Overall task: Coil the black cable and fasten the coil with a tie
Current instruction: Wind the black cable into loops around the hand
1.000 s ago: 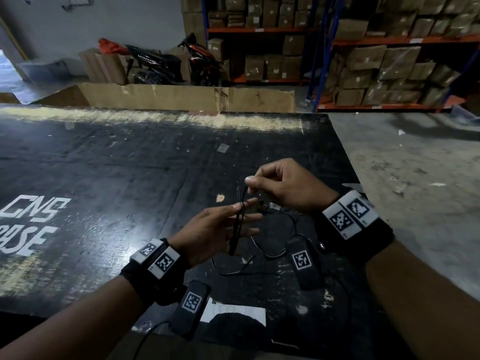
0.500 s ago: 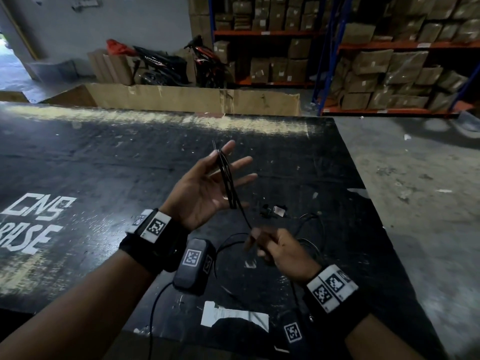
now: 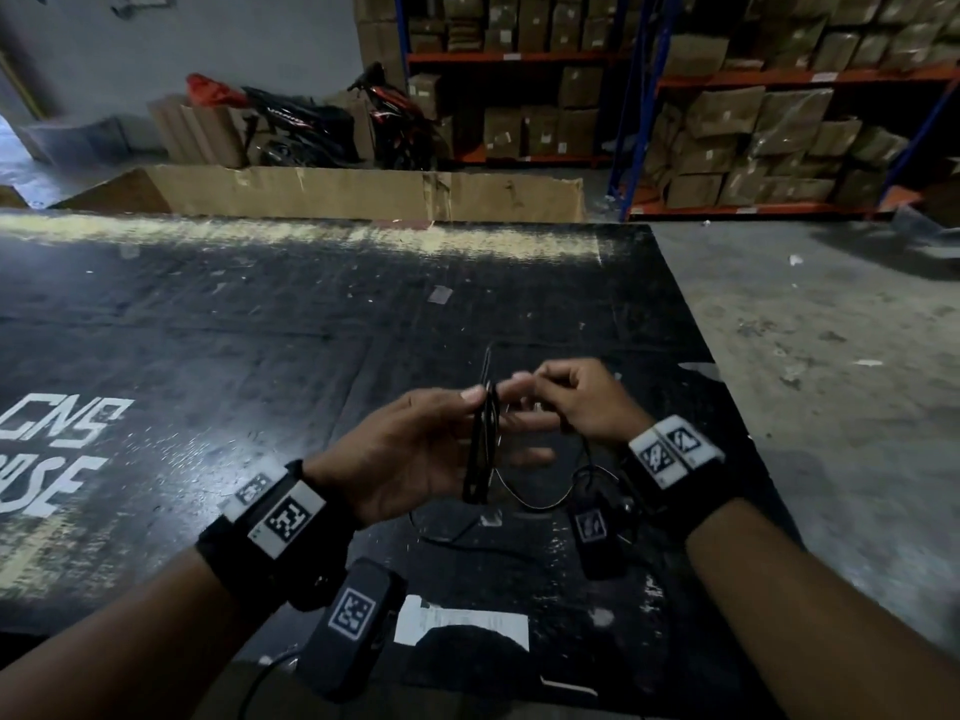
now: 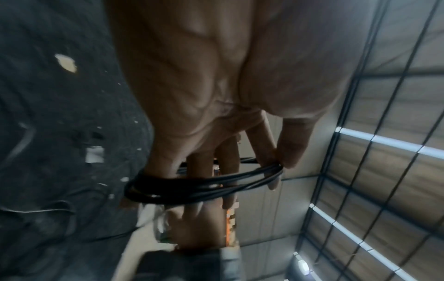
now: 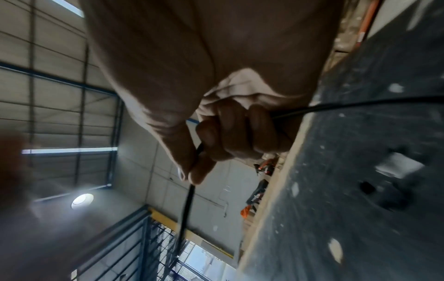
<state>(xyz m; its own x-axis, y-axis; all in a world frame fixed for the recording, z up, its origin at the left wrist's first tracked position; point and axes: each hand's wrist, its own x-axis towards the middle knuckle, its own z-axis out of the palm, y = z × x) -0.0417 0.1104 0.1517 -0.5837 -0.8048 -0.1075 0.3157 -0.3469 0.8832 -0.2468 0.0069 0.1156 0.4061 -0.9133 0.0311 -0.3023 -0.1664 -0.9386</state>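
Observation:
The black cable (image 3: pixel 483 449) is wound in several loops around the straight fingers of my left hand (image 3: pixel 493 407), above the middle of the black table (image 3: pixel 208 356). In the left wrist view my thumb pinches the coil (image 4: pixel 204 185) against the index finger. My right hand (image 3: pixel 524 379) sits just right of those fingertips. Its thumb and curled fingers pinch the free strand (image 5: pixel 187 205). The rest of the strand (image 3: pixel 535 504) sags in a loop to the table below the hands. I cannot make out a tie.
A white paper label (image 3: pixel 462 623) lies near the table's front edge, and white lettering (image 3: pixel 62 423) marks its left side. A cardboard sheet (image 3: pixel 363 192) stands along the far edge. Concrete floor (image 3: pixel 831 356) lies to the right, with box-filled shelves (image 3: pixel 753 122) and a motorbike (image 3: pixel 322 122) behind.
My right hand rose from low near the table's front to the left hand's fingertips, carrying the strand. My left hand tilted down, and its thumb closed onto the coil.

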